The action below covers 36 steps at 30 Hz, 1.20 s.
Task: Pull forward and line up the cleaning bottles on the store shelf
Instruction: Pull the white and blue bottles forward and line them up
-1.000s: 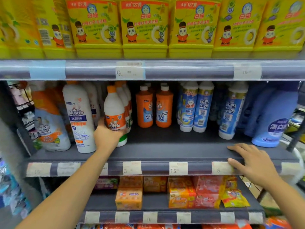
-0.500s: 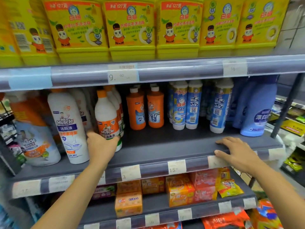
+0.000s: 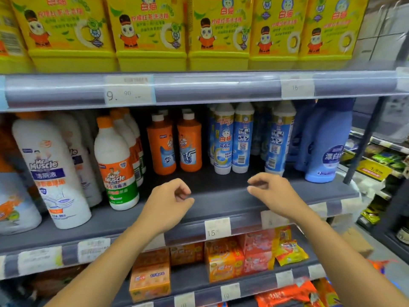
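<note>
On the grey middle shelf (image 3: 221,207) stand cleaning bottles. A white orange-capped bottle (image 3: 115,165) stands near the front, left of my left hand (image 3: 166,204). Two orange drain-cleaner bottles (image 3: 174,145) sit further back, straight beyond both hands. Blue-and-white tube bottles (image 3: 232,140) stand behind my right hand (image 3: 272,193). A tall white bottle (image 3: 51,171) stands at the front left and a blue bleach bottle (image 3: 325,147) at the right. Both hands hover over the bare front of the shelf, fingers loosely curled, holding nothing.
Yellow detergent jugs (image 3: 150,32) fill the shelf above. Orange and pink boxes (image 3: 223,260) lie on the shelf below. Price tags (image 3: 218,228) line the shelf edges. A dark upright post (image 3: 367,140) bounds the shelf on the right, with another rack beyond it.
My left hand has let go of the white orange-capped bottle and moved right. My right hand has lifted off the shelf edge and moved left. The view has shifted rightwards and closer.
</note>
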{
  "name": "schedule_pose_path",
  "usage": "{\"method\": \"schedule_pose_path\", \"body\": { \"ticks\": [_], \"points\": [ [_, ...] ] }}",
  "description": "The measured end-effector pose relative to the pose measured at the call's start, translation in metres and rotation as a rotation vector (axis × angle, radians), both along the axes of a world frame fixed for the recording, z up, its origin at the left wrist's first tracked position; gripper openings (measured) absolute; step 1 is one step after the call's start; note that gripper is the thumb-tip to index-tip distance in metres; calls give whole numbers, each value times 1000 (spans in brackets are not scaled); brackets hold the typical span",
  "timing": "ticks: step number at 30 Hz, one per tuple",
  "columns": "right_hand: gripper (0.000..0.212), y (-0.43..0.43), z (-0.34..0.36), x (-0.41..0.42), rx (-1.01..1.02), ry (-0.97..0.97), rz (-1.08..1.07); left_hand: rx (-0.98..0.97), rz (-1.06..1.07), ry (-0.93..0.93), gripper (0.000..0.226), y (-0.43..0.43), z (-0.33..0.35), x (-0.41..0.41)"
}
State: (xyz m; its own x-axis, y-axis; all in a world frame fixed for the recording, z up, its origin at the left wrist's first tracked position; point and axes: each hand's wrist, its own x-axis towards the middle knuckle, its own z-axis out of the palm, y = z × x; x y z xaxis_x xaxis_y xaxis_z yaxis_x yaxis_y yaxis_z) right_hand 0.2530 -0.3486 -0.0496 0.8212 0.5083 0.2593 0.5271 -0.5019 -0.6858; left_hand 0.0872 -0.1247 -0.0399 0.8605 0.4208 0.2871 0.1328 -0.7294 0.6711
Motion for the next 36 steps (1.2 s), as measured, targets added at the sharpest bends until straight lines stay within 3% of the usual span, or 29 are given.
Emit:
{"method": "schedule_pose_path", "body": {
  "ticks": [4, 8, 12, 16, 23, 29, 32, 36],
  "points": [
    [21, 11, 8, 29, 99, 67, -34, -63, -3, 42, 16, -12, 3, 44],
    [28, 25, 9, 59, 205, 158, -43, -165, 58, -23, 38, -24, -2, 91],
    [58, 45, 6, 86, 216, 168, -68, -189, 171, -66, 63, -31, 0, 135],
    [52, 65, 7, 105, 229, 176, -84, -233, 239, -120, 75, -36, 2, 166],
    [60, 79, -3, 121, 271, 216, -4, -248, 212, -211, 59, -42, -5, 196],
    [64, 80, -6, 128, 380, 299, 82, -317, 213, -241, 68, -38, -11, 214],
    [61, 81, -4, 127, 389, 309, 161, -369, 160, -232, 74, -36, -7, 222],
    [49, 79, -2, 127, 432, 325, 254, -451, 63, -274, 61, -33, -5, 227]
  ]
}}
